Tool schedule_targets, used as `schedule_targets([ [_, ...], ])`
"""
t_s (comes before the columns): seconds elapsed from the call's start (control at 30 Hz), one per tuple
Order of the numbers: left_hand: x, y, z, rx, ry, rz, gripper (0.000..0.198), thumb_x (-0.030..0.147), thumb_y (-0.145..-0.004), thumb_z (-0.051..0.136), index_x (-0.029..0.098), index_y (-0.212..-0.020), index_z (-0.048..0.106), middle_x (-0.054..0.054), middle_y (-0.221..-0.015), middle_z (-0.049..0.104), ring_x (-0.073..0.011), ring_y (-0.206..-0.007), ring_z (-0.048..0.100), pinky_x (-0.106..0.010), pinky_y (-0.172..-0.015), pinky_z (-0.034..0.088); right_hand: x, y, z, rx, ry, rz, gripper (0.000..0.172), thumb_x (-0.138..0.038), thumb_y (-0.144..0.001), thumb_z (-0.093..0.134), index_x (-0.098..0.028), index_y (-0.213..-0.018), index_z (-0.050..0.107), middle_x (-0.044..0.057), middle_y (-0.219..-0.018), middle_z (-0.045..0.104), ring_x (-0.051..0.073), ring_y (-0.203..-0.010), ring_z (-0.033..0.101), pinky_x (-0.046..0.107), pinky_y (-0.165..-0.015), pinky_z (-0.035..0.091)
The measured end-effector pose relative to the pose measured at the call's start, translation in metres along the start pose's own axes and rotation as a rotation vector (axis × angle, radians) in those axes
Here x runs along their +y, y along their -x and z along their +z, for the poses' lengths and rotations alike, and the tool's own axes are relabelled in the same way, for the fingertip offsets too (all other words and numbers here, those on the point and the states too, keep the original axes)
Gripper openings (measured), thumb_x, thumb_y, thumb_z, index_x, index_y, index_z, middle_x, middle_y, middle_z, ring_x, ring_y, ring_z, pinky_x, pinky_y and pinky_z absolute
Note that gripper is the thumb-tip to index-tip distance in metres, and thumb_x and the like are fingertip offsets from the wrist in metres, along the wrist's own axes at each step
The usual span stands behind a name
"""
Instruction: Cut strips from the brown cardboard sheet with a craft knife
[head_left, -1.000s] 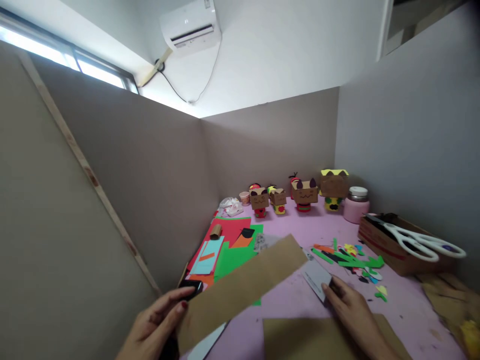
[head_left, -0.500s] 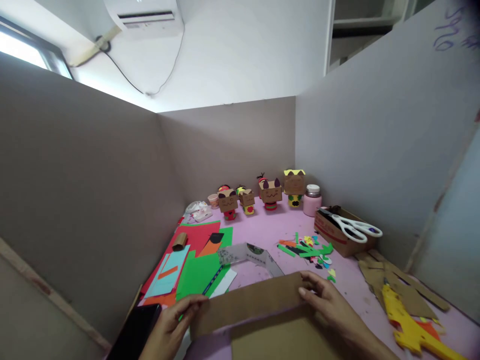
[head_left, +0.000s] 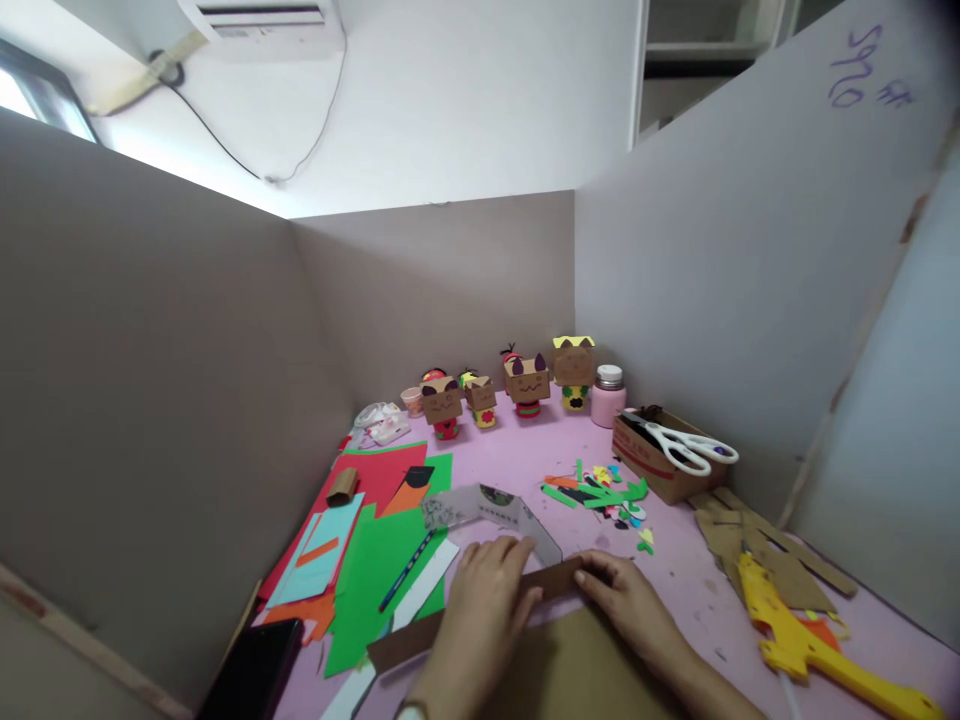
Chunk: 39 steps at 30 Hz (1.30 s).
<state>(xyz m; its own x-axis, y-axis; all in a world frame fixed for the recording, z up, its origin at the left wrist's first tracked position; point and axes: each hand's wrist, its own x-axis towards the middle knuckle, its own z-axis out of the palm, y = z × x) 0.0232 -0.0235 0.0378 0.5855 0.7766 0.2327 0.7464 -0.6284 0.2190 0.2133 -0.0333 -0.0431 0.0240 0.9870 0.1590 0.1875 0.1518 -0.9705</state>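
Observation:
A brown cardboard strip point(head_left: 409, 643) runs slantwise in front of me, tilted so that little of its face shows. My left hand point(head_left: 489, 600) reaches across its middle, fingers curled over the upper edge and thumb on the near side. At the strip's right end, my right hand point(head_left: 622, 598) pinches it between thumb and fingers. Below both hands lies a larger cardboard sheet point(head_left: 577, 665), partly covered by them. Just beyond the strip stands a bent, printed grey-white band point(head_left: 457, 507). A dark blue pencil point(head_left: 406, 572) rests on green paper point(head_left: 367, 580) to the left.
Scissors point(head_left: 679, 446) lie across a small cardboard box point(head_left: 652, 465) at right. Nearer are cardboard scraps point(head_left: 724, 540) and a yellow glue gun point(head_left: 799, 640). Paper cuttings point(head_left: 600, 495) are scattered mid-table. Cardboard-headed figures point(head_left: 527, 382) and a pink jar point(head_left: 608, 398) stand behind. A phone point(head_left: 251, 668) lies front left.
My left hand has moved right, from the strip's left end to its middle. The strip has tipped from showing its broad face to a narrow one. My right hand stays at the right end.

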Motion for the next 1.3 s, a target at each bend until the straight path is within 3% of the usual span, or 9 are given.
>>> schedule_targets([
  [0.3, 0.010, -0.024, 0.026, -0.145, -0.044, 0.023, 0.062, -0.002, -0.076, 0.042, 0.014, -0.136, 0.037, -0.012, -0.094, 0.071, -0.0284, -0.082, 0.065, -0.038, -0.071, 0.050, -0.017, 0.004, 0.003, 0.002, 0.028, -0.010, 0.021, -0.026, -0.075, 0.053, -0.019, -0.083, 0.072, 0.008, -0.087, 0.074, 0.026, -0.084, 0.065, 0.035, -0.079, 0.046],
  [0.47, 0.010, -0.007, 0.007, -0.161, -0.070, 0.011, 0.055, -0.002, -0.080, 0.035, 0.022, -0.127, 0.049, -0.010, -0.094, 0.072, -0.0265, -0.084, 0.066, -0.036, -0.073, 0.049, 0.009, 0.001, 0.002, 0.053, -0.020, 0.012, 0.032, -0.031, -0.078, 0.051, -0.015, -0.104, 0.060, 0.012, -0.103, 0.069, 0.026, -0.099, 0.061, 0.037, -0.089, 0.044],
  [0.53, 0.005, -0.001, -0.011, -0.101, -0.066, 0.019, 0.052, -0.001, -0.082, 0.035, 0.026, -0.123, 0.052, -0.006, -0.101, 0.070, -0.0243, -0.091, 0.064, -0.039, -0.083, 0.045, 0.014, 0.001, 0.002, 0.070, -0.022, 0.033, 0.038, -0.037, -0.081, 0.049, -0.015, -0.112, 0.055, 0.013, -0.108, 0.066, 0.026, -0.104, 0.059, 0.038, -0.090, 0.044],
  [0.63, -0.016, 0.003, -0.041, 0.150, -0.072, 0.020, 0.051, 0.000, -0.083, 0.035, 0.032, -0.120, 0.053, -0.003, -0.109, 0.067, -0.0224, -0.099, 0.060, -0.046, -0.096, 0.033, 0.006, 0.002, 0.003, 0.069, -0.006, 0.067, 0.044, -0.046, -0.081, 0.047, -0.015, -0.111, 0.056, 0.014, -0.110, 0.065, 0.026, -0.103, 0.059, 0.038, -0.089, 0.045],
  [0.73, -0.047, 0.001, -0.062, 0.339, -0.101, 0.004, 0.039, 0.002, -0.084, 0.036, 0.025, -0.100, 0.063, -0.004, -0.099, 0.069, -0.0239, -0.095, 0.060, -0.055, -0.100, 0.021, -0.010, 0.005, 0.006, 0.084, 0.026, 0.093, 0.048, -0.052, -0.078, 0.048, -0.014, -0.105, 0.059, 0.014, -0.108, 0.066, 0.028, -0.103, 0.059, 0.036, -0.089, 0.045],
  [0.8, -0.070, 0.000, -0.066, 0.352, -0.087, -0.012, 0.034, 0.004, -0.084, 0.037, 0.024, -0.088, 0.064, -0.003, -0.096, 0.070, -0.0236, -0.096, 0.059, -0.057, -0.103, 0.013, -0.015, 0.005, 0.007, 0.089, 0.062, 0.097, 0.049, -0.052, -0.077, 0.049, -0.014, -0.106, 0.060, 0.014, -0.106, 0.066, 0.028, -0.098, 0.060, 0.036, -0.087, 0.046],
  [1.03, -0.139, 0.025, -0.028, 0.383, 0.088, -0.167, 0.028, 0.016, -0.079, 0.040, 0.022, -0.071, 0.065, -0.007, -0.092, 0.072, -0.0300, -0.106, 0.057, -0.058, -0.102, 0.022, 0.001, -0.006, 0.025, 0.066, 0.269, -0.044, 0.054, -0.046, -0.078, 0.052, -0.012, -0.120, 0.050, 0.014, -0.104, 0.066, 0.027, -0.093, 0.062, 0.035, -0.084, 0.045],
  [1.13, -0.149, 0.036, -0.014, 0.398, 0.226, -0.241, 0.020, 0.023, -0.072, 0.049, 0.024, -0.067, 0.068, -0.008, -0.093, 0.073, -0.0312, -0.105, 0.059, -0.054, -0.101, 0.030, 0.004, -0.010, 0.032, 0.082, 0.305, -0.095, 0.038, -0.045, -0.082, 0.042, -0.014, -0.098, 0.059, 0.013, -0.086, 0.068, 0.027, -0.080, 0.063, 0.035, -0.075, 0.046],
  [1.3, -0.133, 0.030, -0.014, 0.521, 0.526, -0.391, 0.040, 0.038, -0.084, 0.044, 0.018, -0.117, 0.057, -0.011, -0.131, 0.054, -0.0261, -0.126, 0.042, -0.046, -0.108, 0.025, -0.003, -0.011, 0.017, 0.171, 0.313, -0.058, 0.033, -0.047, -0.084, 0.033, -0.023, -0.064, 0.045, 0.004, -0.057, 0.055, 0.024, -0.056, 0.054, 0.033, -0.055, 0.039],
])
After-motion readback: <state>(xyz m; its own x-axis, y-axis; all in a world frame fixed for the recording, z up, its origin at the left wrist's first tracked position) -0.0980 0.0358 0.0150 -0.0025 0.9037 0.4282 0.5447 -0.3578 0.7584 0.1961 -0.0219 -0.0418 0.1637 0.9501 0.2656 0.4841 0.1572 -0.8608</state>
